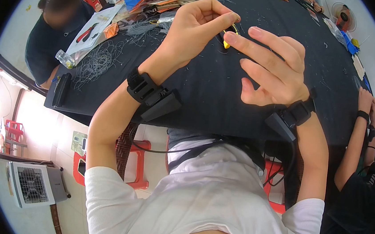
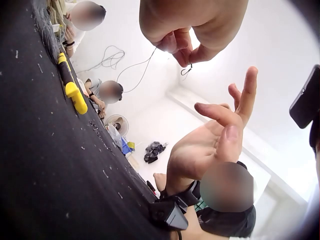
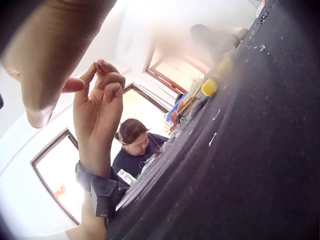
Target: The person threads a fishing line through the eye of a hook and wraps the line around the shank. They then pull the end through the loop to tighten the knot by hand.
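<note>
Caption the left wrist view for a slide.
Left hand pinches a small dark hook, right hand nearby; a yellow-and-black tool lies on black cloth.

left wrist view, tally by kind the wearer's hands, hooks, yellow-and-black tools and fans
Hands: 2 (left hand, right hand)
Hook: 1, at the left hand's fingertips
Yellow-and-black tool: 1
Fan: 1
Total: 5

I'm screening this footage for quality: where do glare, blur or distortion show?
Head view: dark rounded corners, fisheye bending, burnt-out glare at far left; left wrist view: bright, washed-out wall behind the dark hook in the left hand; right wrist view: hazy smear at upper right, blurring part of the yellow tool.
</note>
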Tool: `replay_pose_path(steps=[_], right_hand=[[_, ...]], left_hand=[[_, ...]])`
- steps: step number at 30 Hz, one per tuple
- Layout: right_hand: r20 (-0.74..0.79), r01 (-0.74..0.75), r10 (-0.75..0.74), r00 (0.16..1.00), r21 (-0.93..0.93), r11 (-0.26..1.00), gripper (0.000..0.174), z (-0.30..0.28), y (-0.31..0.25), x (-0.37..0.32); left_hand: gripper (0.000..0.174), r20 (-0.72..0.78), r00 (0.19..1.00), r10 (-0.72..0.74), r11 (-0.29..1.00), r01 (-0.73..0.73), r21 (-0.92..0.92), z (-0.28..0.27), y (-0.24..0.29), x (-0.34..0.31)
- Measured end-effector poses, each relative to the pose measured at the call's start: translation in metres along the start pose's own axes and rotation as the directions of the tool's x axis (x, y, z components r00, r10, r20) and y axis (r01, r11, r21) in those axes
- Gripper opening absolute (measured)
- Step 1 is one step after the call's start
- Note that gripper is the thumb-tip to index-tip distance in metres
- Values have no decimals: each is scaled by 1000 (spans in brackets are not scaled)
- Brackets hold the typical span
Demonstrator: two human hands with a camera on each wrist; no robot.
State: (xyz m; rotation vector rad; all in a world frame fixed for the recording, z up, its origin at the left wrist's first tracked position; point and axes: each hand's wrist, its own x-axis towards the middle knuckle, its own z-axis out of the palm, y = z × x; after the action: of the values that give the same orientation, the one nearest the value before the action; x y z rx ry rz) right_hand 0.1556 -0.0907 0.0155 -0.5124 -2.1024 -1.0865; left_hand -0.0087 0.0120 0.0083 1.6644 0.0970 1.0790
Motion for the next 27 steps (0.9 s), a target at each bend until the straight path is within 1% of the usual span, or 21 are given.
replay_pose_path(steps=[2,5,8,11,12,14,15,16,17,18,21,24,27], right_hand=[[-18,19,-17,1000,72,997,14,1,2,2],[-19,-3,6,1000,114,993,13,1,1,1],[-32,22,-19,999,103,994,13,2,2,1],[-1,-70,71,997,140,988,11,-1,2,3],[-23,-172,175,984,108,979,10,-1,4,1],[-77,-370,373,924,52,927,9,0,11,-4],[-121,-422,433,893,104,900,9,10,20,-14],[-49,-554,581,812,250,794,3,16,23,-19],[45,-649,685,727,368,665,5,18,22,-23],[153,-726,761,630,465,507,8,20,20,-25],[214,-698,729,650,548,461,13,27,16,-22],[250,-690,698,671,554,465,13,30,10,-18],[263,-720,726,636,542,434,13,30,9,-18]], left_hand=[[14,3,1000,2,1000,-2,14,-1,0,0],[14,-5,1000,10,1000,-10,16,-1,-1,0],[14,2,1000,9,1000,-9,21,-1,-1,0],[14,-6,1000,19,998,-18,56,-1,0,0],[14,-13,1000,25,997,-24,71,-1,0,0],[14,-17,999,32,995,-30,94,-1,1,-1],[14,-19,999,37,994,-34,106,-1,1,0],[14,-16,999,42,994,-40,105,0,1,0],[14,-12,999,46,994,-44,104,0,1,0],[14,-8,999,49,993,-48,104,0,1,0],[13,-12,999,46,992,-44,114,-1,-1,-1],[13,-4,999,46,996,-45,72,1,2,-1],[13,-1,997,72,993,-71,92,1,-1,0]])
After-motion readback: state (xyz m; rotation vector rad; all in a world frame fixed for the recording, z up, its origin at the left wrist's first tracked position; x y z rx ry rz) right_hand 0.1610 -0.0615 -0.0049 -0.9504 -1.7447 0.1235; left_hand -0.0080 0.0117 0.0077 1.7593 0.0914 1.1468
